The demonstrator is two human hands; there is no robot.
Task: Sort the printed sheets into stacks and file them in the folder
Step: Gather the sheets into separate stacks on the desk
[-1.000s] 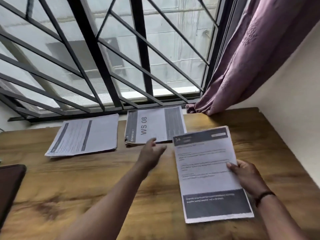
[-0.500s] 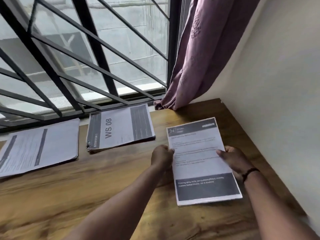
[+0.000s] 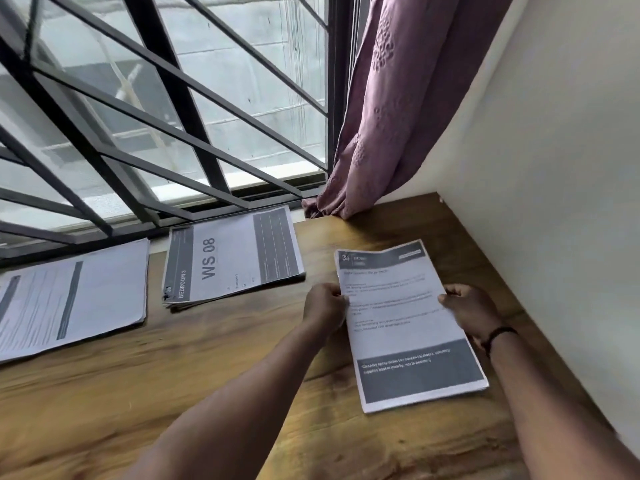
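Both hands hold a thin sheaf (image 3: 408, 323) of white printed sheets by its long edges, low over the right part of a wooden table (image 3: 173, 386). The left hand (image 3: 323, 308) has its fingers curled tight against the sheaf's left edge, pinching the paper. The right hand (image 3: 467, 311) grips the opposite edge, its thumb lying flat on the top sheet and the other fingers tucked beneath. A dark cord band (image 3: 498, 336) circles the right wrist.

The top sheet is matte, rectangular, with a dark grey header strip numbered 34, blurred lines of small text, and a broad dark grey block with pale lettering near its bottom. The paper bows slightly along its length; its near corner seems to rest on the table, though I cannot be sure.

Two more stacks lie flat by the window. The middle stack (image 3: 232, 261) is turned sideways, its top sheet marked "WS 08" in bold grey with dark bands at either side and its edges a little ragged. The left stack (image 3: 69, 299), well apart from the sheaf, shows fine text and a narrow dark stripe.

The table is warm brown with streaky grain. Behind it stand black metal window bars (image 3: 156, 109) in slanting lines, and a mauve curtain (image 3: 381, 109) with embossed texture hangs in folds down to the tabletop beside a plain cream wall (image 3: 554, 168)
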